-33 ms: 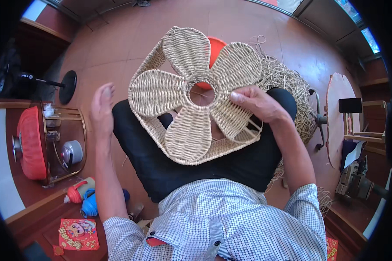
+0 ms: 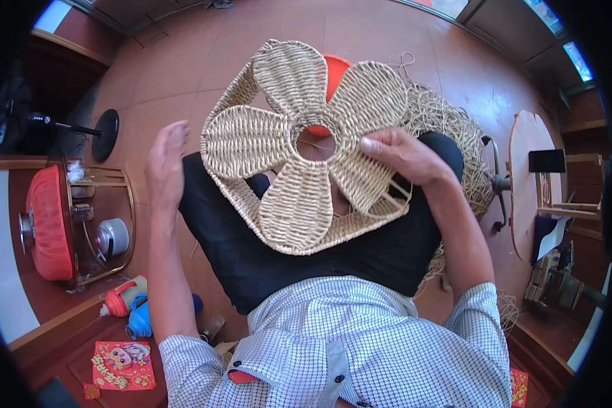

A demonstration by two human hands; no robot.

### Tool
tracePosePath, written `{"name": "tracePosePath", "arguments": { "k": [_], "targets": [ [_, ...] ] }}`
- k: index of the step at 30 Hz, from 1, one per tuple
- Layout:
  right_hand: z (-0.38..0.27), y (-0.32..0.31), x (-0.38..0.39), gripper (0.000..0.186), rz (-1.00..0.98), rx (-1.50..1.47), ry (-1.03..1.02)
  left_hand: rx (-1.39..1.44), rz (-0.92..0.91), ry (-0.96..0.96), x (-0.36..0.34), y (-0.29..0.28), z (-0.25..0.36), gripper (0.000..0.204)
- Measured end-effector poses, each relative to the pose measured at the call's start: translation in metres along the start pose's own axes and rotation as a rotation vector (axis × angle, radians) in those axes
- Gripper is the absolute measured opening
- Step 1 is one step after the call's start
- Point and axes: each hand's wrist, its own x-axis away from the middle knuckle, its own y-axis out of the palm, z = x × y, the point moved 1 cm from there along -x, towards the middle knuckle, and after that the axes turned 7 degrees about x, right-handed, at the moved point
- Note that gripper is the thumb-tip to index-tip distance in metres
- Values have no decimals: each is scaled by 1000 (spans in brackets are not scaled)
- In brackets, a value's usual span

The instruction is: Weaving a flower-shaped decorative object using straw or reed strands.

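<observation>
A flower-shaped basket [image 2: 296, 207] woven from straw-coloured cord rests on my lap, its petals set around a round hole. A woven band forms its outer wall. Bare frame wires show by the lower right petal. My right hand [image 2: 411, 158] grips that petal at its inner part, thumb on top; the fingers beneath are hidden. Left of the basket, my left hand [image 2: 166, 164] is raised and apart from it, holding nothing, its fingers stretched out.
A large heap of loose cord [image 2: 449, 122] lies on the floor to the right. Behind the basket is something red [image 2: 335, 71]. A round wooden tabletop [image 2: 523, 190] stands at right; a glass-shelved stand with a kettle [image 2: 113, 238] and a fan base [image 2: 106, 136] are at left.
My left hand has moved slightly up and to the right, closer to the basket. The basket has shifted only a little, with my right hand still on it.
</observation>
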Motion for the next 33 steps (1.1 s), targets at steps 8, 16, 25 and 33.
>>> {"name": "tracePosePath", "arguments": {
  "k": [8, 16, 25, 33],
  "targets": [
    [-6, -19, -12, 44, -138, 332, 22, -447, -315, 34, 21, 45, 56, 28],
    [-8, -19, -20, 46, -260, 322, 113, -614, -308, 234, 38, 34, 32, 19],
    [-9, 43, 28, 27, 923, 1261, -379, -431, 35, 391, 61, 63, 28, 8],
    [18, 140, 78, 31, 763, 1019, -332, -184, -338, 39, 170, 81, 75, 23]
  ]
}}
